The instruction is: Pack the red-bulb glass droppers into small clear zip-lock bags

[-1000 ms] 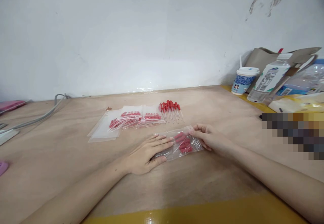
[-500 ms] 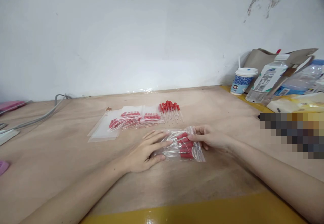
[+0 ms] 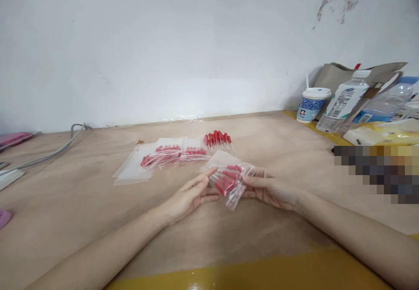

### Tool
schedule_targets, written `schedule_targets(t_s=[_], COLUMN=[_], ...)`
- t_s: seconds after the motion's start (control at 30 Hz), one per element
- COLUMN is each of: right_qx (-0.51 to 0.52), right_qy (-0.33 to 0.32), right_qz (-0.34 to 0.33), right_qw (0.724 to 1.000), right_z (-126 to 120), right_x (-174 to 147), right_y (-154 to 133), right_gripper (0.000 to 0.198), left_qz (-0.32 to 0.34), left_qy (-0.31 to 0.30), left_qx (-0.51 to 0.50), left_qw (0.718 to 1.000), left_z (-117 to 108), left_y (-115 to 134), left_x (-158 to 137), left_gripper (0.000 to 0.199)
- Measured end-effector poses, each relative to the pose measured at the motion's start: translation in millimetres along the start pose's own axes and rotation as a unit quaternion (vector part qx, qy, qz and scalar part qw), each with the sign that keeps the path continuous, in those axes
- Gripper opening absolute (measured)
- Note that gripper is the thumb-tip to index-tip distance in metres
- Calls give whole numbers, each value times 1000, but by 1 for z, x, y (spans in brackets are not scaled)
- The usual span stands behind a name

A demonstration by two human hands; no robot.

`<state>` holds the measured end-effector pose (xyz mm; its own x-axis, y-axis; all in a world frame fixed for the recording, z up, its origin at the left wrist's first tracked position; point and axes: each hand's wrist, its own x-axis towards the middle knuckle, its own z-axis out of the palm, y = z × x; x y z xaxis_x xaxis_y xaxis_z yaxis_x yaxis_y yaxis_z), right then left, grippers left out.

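Observation:
A clear zip bag (image 3: 233, 200) holding several droppers with red rubber bulbs (image 3: 225, 185) is raised slightly off the table, tilted between my two hands. My left hand (image 3: 188, 196) grips its left side, thumb and forefinger over the plastic and other fingers beneath. On the right edge, my right hand (image 3: 270, 189) is closed, with the thumb over the bag near the bulbs. Loose red-bulbed droppers (image 3: 218, 138) lie side by side beyond the bag. Left of them, filled bags of droppers (image 3: 168, 150) overlap on flat clear bags (image 3: 134, 167).
At the back right stand a paper cup (image 3: 312, 104) with a straw, a plastic bottle (image 3: 343, 102) and a grey-brown bag (image 3: 330, 76). A grey cable (image 3: 60, 150) and a pink object (image 3: 16, 138) lie at left. Yellow tape (image 3: 229, 268) edges the brown-covered table (image 3: 81, 220).
The bag has been lifted and turned, its bulb end now angled toward me. My left hand has shifted from lying flat on the bag to gripping its side.

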<state>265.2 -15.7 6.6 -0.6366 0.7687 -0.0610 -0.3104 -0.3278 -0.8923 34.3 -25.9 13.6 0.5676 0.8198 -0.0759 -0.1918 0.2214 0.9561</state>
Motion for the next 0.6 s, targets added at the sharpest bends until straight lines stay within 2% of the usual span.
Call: schedule_targets(t_s=[0.07,0.13,0.2,0.27,0.4,0.5,0.53,0.57,0.6], right_qx=[-49,-93,-124,-144,-155,-151,-150,-150,-150], right_qy=[-44,-55,-52,-46,-12,4,6,6,6], right_qz=[46,68,76,82,81,82,84,86,86], right_qw=[997,992,988,985,985,985,985,985,985], right_z=[3,3,0,-7,-22,-27,-28,-28,-28], right_x=[-1,-2,-3,-4,-6,-6,-6,-6,-6], right_y=[4,4,2,-2,-7,-8,-8,-8,-8], right_gripper=[23,23,24,25,27,27,27,27,27], left_qz=[6,20,35,53,87,97,83,58,39], left_qy=[49,119,168,189,229,295,316,333,343], left_qx=[-51,-55,-23,24,113,206,263,346,382], left_qw=[997,991,985,980,963,928,908,875,857], left_z=[3,4,3,-2,-25,-53,-63,-73,-82], left_y=[-2,-4,-5,0,33,69,80,88,95], left_x=[1,2,1,0,1,12,19,25,32], left_gripper=[43,35,36,40,43,43,44,42,41])
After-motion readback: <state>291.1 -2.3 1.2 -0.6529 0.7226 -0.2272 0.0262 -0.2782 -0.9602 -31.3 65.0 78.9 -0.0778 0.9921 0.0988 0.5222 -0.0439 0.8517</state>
